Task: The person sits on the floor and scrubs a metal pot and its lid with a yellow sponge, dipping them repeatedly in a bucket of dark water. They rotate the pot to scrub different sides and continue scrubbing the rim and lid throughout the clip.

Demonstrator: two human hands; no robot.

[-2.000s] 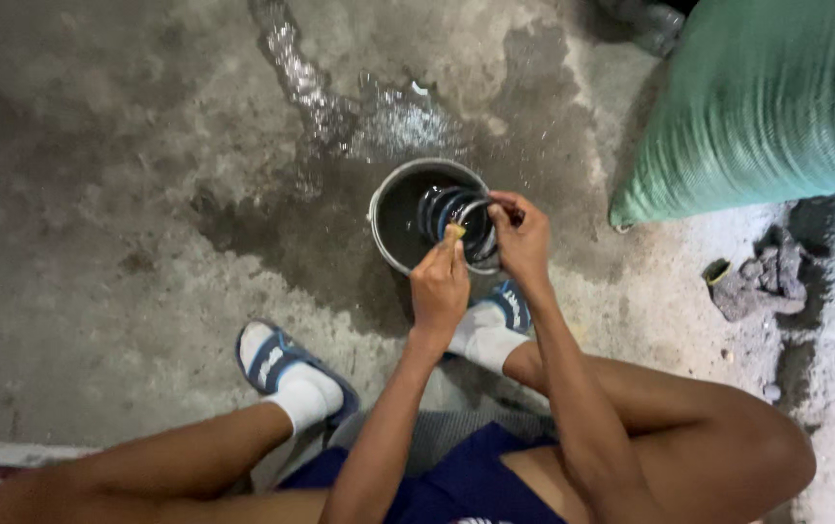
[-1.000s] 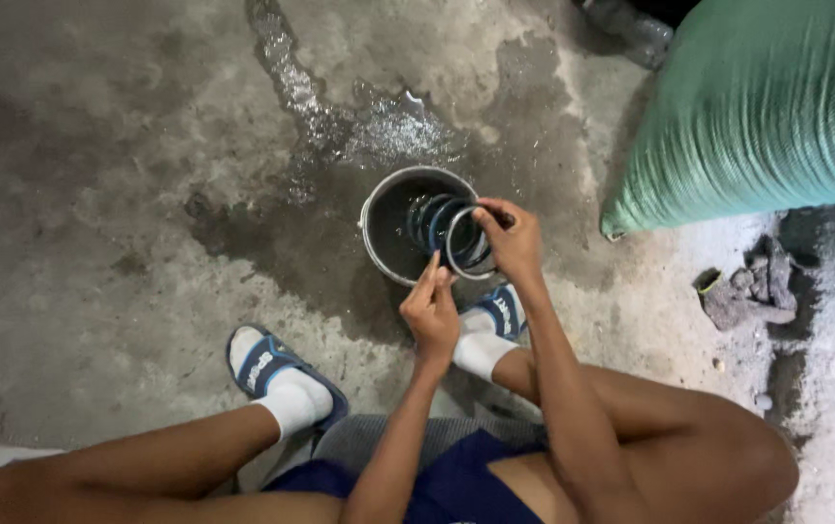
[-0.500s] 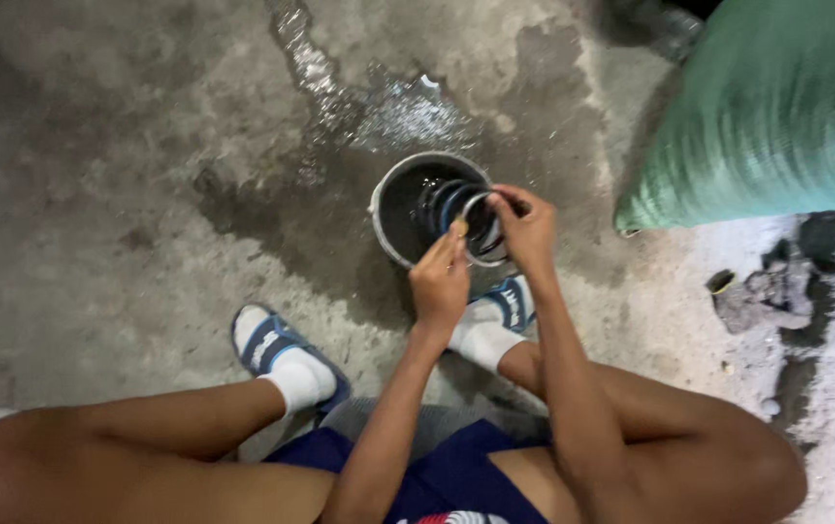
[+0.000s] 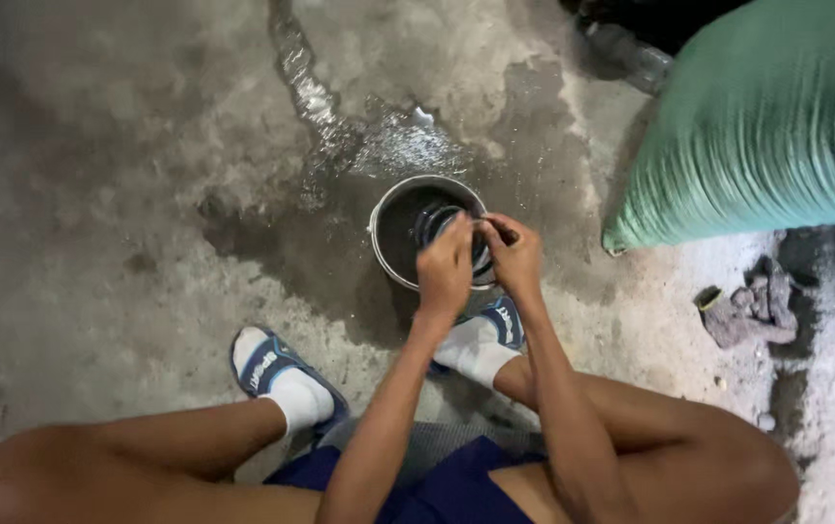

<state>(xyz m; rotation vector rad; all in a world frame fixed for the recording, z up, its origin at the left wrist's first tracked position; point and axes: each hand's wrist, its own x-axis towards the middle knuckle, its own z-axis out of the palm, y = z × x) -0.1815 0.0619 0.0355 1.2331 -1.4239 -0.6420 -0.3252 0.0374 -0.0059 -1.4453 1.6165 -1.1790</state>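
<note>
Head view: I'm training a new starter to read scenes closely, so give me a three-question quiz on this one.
1. True or false: both hands, left hand and right hand, are over the metal bucket.
2. What lies on the floor right of the bucket? A) green sack B) red crate C) wooden stool
3. Fill in: the floor around the bucket looks ____.

Key: 1 true. 2 A. 3 wet; a shiny trail of water runs up from it.

Left hand (image 4: 445,267) and right hand (image 4: 514,254) meet, fingers curled, arms extended forward.
</note>
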